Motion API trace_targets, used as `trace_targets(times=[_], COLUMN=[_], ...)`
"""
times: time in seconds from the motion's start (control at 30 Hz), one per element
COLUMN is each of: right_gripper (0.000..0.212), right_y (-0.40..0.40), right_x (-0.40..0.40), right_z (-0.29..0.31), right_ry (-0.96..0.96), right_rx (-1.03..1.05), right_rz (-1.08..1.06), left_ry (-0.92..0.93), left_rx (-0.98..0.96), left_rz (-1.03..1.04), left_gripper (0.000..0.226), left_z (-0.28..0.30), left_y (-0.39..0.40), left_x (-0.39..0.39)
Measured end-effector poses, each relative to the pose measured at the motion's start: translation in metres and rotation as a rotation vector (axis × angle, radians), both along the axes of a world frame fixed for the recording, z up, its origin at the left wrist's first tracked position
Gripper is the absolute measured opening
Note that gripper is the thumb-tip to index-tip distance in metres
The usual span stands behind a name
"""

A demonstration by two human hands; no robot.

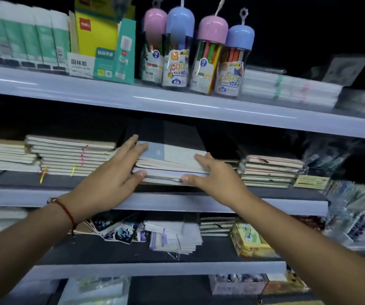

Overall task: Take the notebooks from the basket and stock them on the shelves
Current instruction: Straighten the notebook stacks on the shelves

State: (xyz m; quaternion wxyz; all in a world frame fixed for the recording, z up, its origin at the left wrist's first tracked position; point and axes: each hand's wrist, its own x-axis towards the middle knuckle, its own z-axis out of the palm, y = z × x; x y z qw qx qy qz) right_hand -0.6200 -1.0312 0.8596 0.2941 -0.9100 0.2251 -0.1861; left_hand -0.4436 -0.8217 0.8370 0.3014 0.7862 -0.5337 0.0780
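Left hand (pixel 113 177) and right hand (pixel 210 172) are clamping the notebook stack (pixel 170 164) by its ends, thumbs under, fingers on top. It's sitting mid front edge of the middle shelf (pixel 155 202). Probably light, floppy, slick covers, so I'd be supporting both ends.

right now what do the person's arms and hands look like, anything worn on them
Both forearms are bare, with no sleeves in view. The left hand has a thin red cord bracelet at the wrist, with a loose end hanging down. The right hand shows no gloves, rings or watch.
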Motion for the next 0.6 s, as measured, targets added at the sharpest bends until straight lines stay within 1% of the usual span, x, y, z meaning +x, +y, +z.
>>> trace_targets(times=[0.13, 0.2, 0.27, 0.33, 0.4, 0.43, 0.5, 0.53, 0.6], right_gripper=[0.087, 0.085, 0.085, 0.092, 0.101, 0.103, 0.096, 0.089, 0.093], right_y=[-0.004, -0.005, -0.007, -0.009, -0.008, -0.009, -0.007, -0.005, -0.004], right_x=[0.009, 0.011, 0.012, 0.011, 0.01, 0.011, 0.016, 0.019, 0.025], right_z=[0.001, -0.002, -0.006, -0.012, -0.016, -0.017, -0.017, -0.016, -0.015], right_ry=[-0.033, -0.06, -0.101, -0.149, -0.197, -0.232, -0.321, -0.361, -0.421], right_rx=[0.036, 0.045, 0.072, 0.137, 0.254, 0.316, 0.415, 0.451, 0.493], right_rz=[0.012, 0.015, 0.028, 0.042, 0.042, 0.029, 0.001, -0.014, -0.042], left_ry=[0.008, 0.052, 0.141, 0.228, 0.388, 0.479, 0.589, 0.629, 0.714], left_rx=[-0.051, -0.101, -0.19, -0.285, -0.341, -0.339, -0.311, -0.342, -0.457], left_rz=[0.036, 0.068, 0.142, 0.251, 0.313, 0.307, 0.267, 0.246, 0.207], left_gripper=[0.059, 0.063, 0.073, 0.087, 0.102, 0.108, 0.119, 0.121, 0.119], left_z=[0.0, -0.001, -0.004, -0.012, -0.022, -0.025, -0.03, -0.031, -0.031], left_y=[-0.01, -0.013, -0.012, -0.007, 0.0, 0.002, 0.0, -0.003, -0.009], left_x=[-0.007, -0.009, -0.012, -0.016, -0.02, -0.02, -0.021, -0.019, -0.018])
